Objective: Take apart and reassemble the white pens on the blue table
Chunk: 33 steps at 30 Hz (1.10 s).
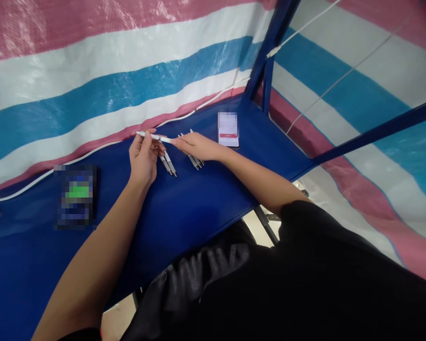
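Note:
Above the blue table, a white pen (pixel 156 137) is held level between both hands. My left hand (pixel 144 154) pinches its left part between thumb and fingers. At the pen's other end, the fingers of my right hand (pixel 196 145) are closed round the tip. Under and beside my left hand lie a couple of white pens (pixel 168 165) with dark ends. More white pens (pixel 196 162) lie side by side beneath my right hand, partly hidden by it.
A phone (pixel 228 129) with a lit screen lies right of my right hand. A dark pixelated device (pixel 76 196) is on the left of the blue table (pixel 184 208). A white cable (pixel 102 148) runs along the back edge by the striped sheet (pixel 128 71). Blue metal posts (pixel 270 52) stand at right.

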Motion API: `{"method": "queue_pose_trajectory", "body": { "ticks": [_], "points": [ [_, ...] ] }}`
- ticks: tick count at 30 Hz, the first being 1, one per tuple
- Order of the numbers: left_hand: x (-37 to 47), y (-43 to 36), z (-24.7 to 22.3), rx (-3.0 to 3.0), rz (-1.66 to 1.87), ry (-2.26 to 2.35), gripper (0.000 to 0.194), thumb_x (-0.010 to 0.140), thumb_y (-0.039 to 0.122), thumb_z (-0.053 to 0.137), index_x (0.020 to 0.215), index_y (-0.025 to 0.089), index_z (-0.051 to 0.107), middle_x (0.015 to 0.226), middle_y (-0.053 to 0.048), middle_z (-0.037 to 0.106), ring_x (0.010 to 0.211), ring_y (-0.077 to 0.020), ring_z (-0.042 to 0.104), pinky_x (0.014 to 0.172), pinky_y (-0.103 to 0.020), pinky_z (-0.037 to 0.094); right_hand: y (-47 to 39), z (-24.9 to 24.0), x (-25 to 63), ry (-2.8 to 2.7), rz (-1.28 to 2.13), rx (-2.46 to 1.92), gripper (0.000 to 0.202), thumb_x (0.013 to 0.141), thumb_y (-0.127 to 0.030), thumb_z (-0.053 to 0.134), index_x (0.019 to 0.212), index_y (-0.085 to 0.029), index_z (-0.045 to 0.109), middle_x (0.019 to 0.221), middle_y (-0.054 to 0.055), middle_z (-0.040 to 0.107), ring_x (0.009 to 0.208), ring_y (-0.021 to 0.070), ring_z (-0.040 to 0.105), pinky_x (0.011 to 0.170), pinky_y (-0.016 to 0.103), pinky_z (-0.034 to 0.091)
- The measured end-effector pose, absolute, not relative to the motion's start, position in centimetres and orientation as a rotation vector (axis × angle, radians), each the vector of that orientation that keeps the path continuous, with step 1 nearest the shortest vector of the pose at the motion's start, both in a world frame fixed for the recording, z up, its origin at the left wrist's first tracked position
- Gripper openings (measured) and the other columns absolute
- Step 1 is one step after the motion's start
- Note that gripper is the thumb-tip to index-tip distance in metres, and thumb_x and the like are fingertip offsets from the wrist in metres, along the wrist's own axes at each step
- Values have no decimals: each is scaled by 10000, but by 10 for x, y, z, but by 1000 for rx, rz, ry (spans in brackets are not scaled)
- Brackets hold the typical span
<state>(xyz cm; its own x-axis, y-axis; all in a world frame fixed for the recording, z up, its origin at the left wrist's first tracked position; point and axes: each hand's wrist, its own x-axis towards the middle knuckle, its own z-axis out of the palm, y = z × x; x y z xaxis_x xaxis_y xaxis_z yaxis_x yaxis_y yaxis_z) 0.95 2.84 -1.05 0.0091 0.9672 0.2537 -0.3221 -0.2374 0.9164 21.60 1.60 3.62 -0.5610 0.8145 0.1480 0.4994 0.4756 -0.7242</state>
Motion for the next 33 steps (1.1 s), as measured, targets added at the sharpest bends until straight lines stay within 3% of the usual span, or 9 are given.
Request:
{"method": "queue_pose_trajectory", "body": {
  "ticks": [3, 8, 14, 17, 20, 22, 25, 29, 33],
  "points": [
    [10, 28, -10, 1184, 1482, 804, 402, 1004, 653, 848, 997, 265, 745, 749, 2, 664, 630, -140, 616, 590, -287, 498, 13, 41, 217, -2360, 702, -1210, 469, 1277, -374, 367, 882, -212, 562, 812, 17, 638, 781, 179, 581, 796, 311, 402],
    [9, 30, -7, 1203, 1511, 889, 409, 1000, 631, 865, 909, 268, 700, 771, 8, 689, 627, -121, 598, 596, -261, 512, 6, 44, 212, -2496, 123, -1435, 432, 1262, -454, 429, 1154, -150, 716, 1025, 128, 779, 914, 260, 698, 851, 358, 408],
    [11, 29, -5, 1171, 1535, 952, 453, 1012, 620, 858, 858, 255, 639, 759, 15, 711, 594, -104, 593, 610, -247, 541, 4, 43, 208, -2481, 52, -1396, 393, 1261, -402, 435, 1182, -130, 707, 1104, 173, 786, 1028, 287, 710, 919, 386, 428],
    [11, 28, -8, 1171, 1566, 895, 438, 993, 616, 881, 877, 259, 657, 770, 18, 713, 617, -111, 632, 629, -262, 552, 0, 44, 208, -2380, 282, -1386, 306, 1253, -369, 461, 1227, -157, 680, 1116, 139, 772, 1005, 266, 694, 877, 360, 434],
    [8, 28, -6, 1158, 1513, 844, 394, 976, 616, 897, 945, 267, 718, 893, -22, 788, 740, -149, 729, 669, -288, 568, -3, 46, 208, -2251, 680, -1250, 235, 1234, -314, 504, 1127, -181, 666, 955, 53, 708, 869, 204, 629, 823, 317, 434],
    [4, 28, 0, 1146, 1441, 833, 385, 979, 631, 882, 997, 269, 755, 1079, -66, 849, 897, -194, 797, 708, -304, 585, -4, 46, 208, -2103, 1017, -1124, 305, 1237, -306, 491, 998, -191, 641, 793, -9, 588, 728, 159, 530, 743, 287, 426],
    [-4, 27, 10, 1146, 1344, 850, 365, 1030, 642, 812, 1045, 278, 777, 1244, -66, 862, 1121, -246, 824, 770, -323, 610, -4, 46, 209, -1754, 1577, -930, 405, 1261, -431, 439, 951, -216, 585, 653, -94, 344, 554, 117, 302, 550, 247, 322],
    [-12, 30, 13, 1177, 1297, 882, 310, 1149, 577, 682, 1100, 279, 747, 1179, -16, 864, 1178, -210, 812, 829, -331, 595, -3, 46, 209, -1400, 2053, -756, 415, 1252, -526, 470, 976, -228, 553, 629, -149, 179, 502, 91, 124, 454, 218, 198],
    [-12, 36, 8, 1189, 1369, 900, 382, 1113, 625, 737, 1073, 245, 733, 1007, -23, 845, 1089, -200, 825, 784, -322, 554, -7, 43, 205, -1405, 2031, -734, 432, 1250, -536, 476, 959, -226, 550, 617, -152, 192, 498, 84, 130, 457, 212, 225]
  ]
}}
